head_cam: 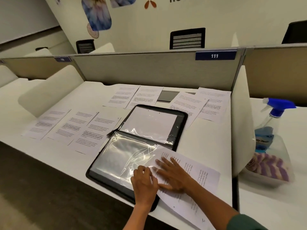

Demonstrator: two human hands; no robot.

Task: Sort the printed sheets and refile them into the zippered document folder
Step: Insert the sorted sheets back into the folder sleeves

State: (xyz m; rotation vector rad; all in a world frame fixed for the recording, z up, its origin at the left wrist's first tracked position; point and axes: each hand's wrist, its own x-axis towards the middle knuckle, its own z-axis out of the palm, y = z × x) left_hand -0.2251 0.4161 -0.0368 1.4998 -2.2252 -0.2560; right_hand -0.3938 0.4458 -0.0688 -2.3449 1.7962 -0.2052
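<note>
A black zippered document folder [180, 130] lies open on the white desk, its clear plastic sleeves [123, 155] showing. One printed sheet [199, 178] sticks out of the near sleeve's right edge, partly inside it. My left hand [144, 183] pinches the sleeve's edge at the folder's near right corner. My right hand [172, 175] lies flat on the sheet, fingers spread. Three sheets [73, 125] lie side by side to the folder's left. Several more sheets [187, 101] are spread behind it by the partition.
A grey partition [149, 68] marked 111 closes the desk's far side. A white divider [240, 123] stands on the right. Beyond it are a blue spray bottle [275, 112] and a clear tub [272, 173] with a striped cloth. The desk's front edge runs just below my hands.
</note>
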